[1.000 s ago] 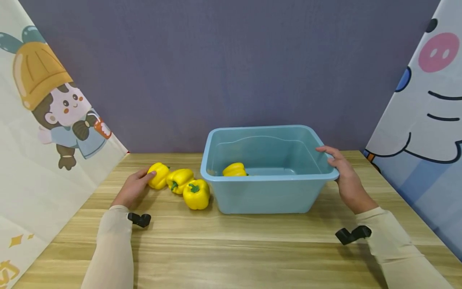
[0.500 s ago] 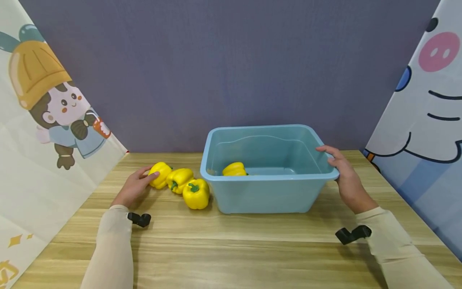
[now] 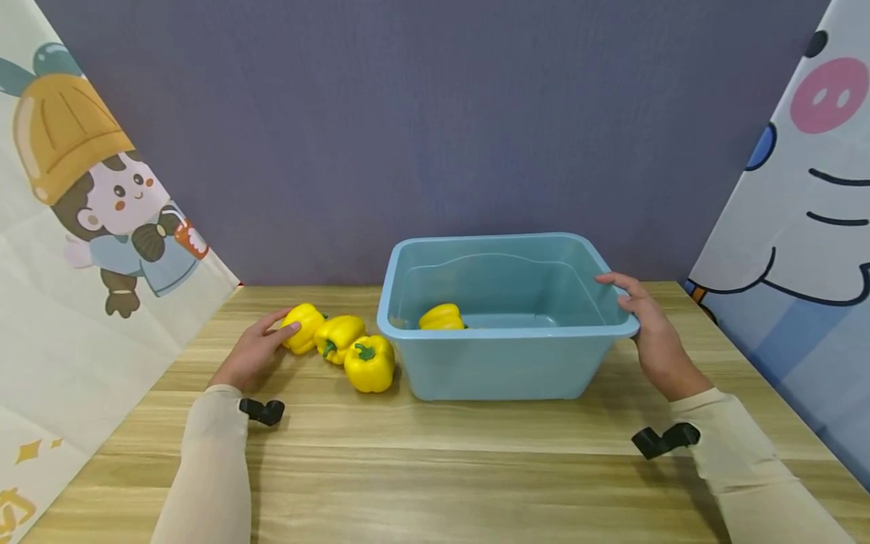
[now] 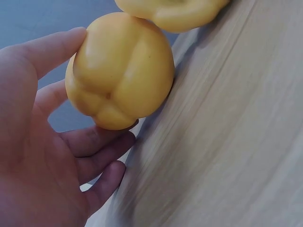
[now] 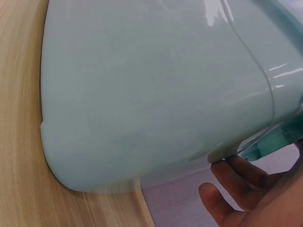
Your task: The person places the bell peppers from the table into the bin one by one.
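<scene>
My left hand (image 3: 253,352) holds the leftmost yellow bell pepper (image 3: 307,326) on the table. In the left wrist view the thumb lies along one side of that pepper (image 4: 118,71), and curled fingers reach under its lower end. Two more yellow peppers stand in a row to its right, a middle pepper (image 3: 343,334) and a front pepper (image 3: 370,372) with a green stem facing up. Over the right rim of the light blue plastic bin (image 3: 503,366) my right hand (image 3: 652,332) grips with bent fingers. Inside the bin lies another yellow pepper (image 3: 442,317), partly hidden by the front wall.
The wooden table (image 3: 435,476) stretches in front of the bin. A grey-purple partition (image 3: 435,128) rises behind it. Cartoon-printed cloths hang on both sides, the left cloth (image 3: 54,332) and the right cloth (image 3: 802,249).
The leftmost pepper has shifted slightly right and turned a little under my left hand. My right hand and the bin have stayed in place.
</scene>
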The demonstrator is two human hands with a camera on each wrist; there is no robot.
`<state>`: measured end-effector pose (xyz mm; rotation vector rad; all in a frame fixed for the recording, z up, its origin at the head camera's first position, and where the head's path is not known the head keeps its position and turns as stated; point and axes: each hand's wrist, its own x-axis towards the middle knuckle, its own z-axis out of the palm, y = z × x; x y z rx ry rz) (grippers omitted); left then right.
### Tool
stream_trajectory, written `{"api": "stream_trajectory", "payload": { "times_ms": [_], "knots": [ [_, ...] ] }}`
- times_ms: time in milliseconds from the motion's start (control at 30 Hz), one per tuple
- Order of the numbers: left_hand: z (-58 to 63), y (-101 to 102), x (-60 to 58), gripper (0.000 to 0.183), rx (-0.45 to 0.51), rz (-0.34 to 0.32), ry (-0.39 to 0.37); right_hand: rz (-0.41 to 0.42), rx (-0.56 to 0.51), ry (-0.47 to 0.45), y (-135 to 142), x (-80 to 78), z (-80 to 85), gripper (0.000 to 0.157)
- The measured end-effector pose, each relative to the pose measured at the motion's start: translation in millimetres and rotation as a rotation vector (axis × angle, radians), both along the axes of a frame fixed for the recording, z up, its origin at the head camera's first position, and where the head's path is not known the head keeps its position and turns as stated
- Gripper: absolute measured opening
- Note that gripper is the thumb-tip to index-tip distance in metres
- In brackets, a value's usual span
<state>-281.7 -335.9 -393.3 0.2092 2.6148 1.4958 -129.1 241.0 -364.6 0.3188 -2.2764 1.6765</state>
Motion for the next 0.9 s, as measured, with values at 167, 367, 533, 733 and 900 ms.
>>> {"api": "stream_trajectory", "payload": {
  "times_ms": [167, 367, 533, 733, 900],
  "knots": [
    [-2.0, 0.1, -1.6, 0.072, 0.086, 0.021, -0.030, 0.007, 0.002, 0.002, 0.4, -1.0, 1.1, 0.044],
    [-2.8, -0.2, -2.1, 0.074, 0.050, 0.027, 0.002, 0.012, 0.004, 0.006, 1.5, -0.8, 0.1, 0.044],
    [-4.4, -1.2, -2.9, 0.074, 0.031, 0.037, 0.011, 0.005, 0.005, 0.001, 1.3, 0.0, -1.0, 0.044],
    [-4.9, -1.6, -2.8, 0.072, 0.042, 0.046, 0.020, 0.000, 0.016, 0.002, 0.6, 0.4, -1.0, 0.044],
    [-2.9, 0.0, -1.7, 0.071, 0.066, 0.046, 0.013, 0.004, 0.020, 0.008, 0.7, 0.7, -0.1, 0.044]
  ]
}}
